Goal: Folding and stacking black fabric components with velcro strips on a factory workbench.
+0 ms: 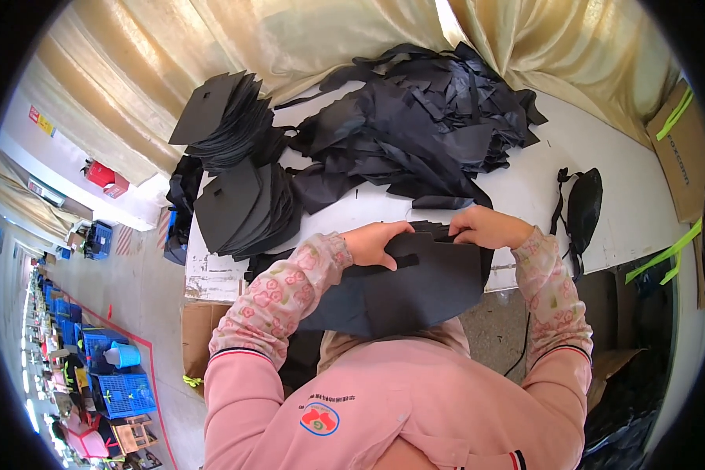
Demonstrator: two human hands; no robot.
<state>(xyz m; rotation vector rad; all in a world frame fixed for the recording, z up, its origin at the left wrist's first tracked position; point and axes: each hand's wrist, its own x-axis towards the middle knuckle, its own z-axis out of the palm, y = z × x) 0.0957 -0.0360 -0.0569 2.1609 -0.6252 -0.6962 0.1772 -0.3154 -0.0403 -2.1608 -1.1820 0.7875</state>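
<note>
A stiff black panel point(415, 286) with a small dark slot near its top edge leans over the table's front edge, its lower part over my lap. My left hand point(376, 243) grips its upper left edge, thumb on the near face and fingers behind. At the upper right corner my right hand point(489, 227) pinches the edge, fingertips bent down. Several more black layers show just behind the panel between my hands. Beyond them lies a large heap of thin black fabric pieces point(415, 117). Patterned sleeve covers reach both wrists.
Two stacks of black panels, a far one point(219, 117) and a nearer one point(243, 207), stand on the white table point(627, 149) at left. A black strapped pouch-like piece point(584, 207) lies at right. Cardboard point(685, 157) stands far right; blue crates point(125, 395) sit on the floor at left.
</note>
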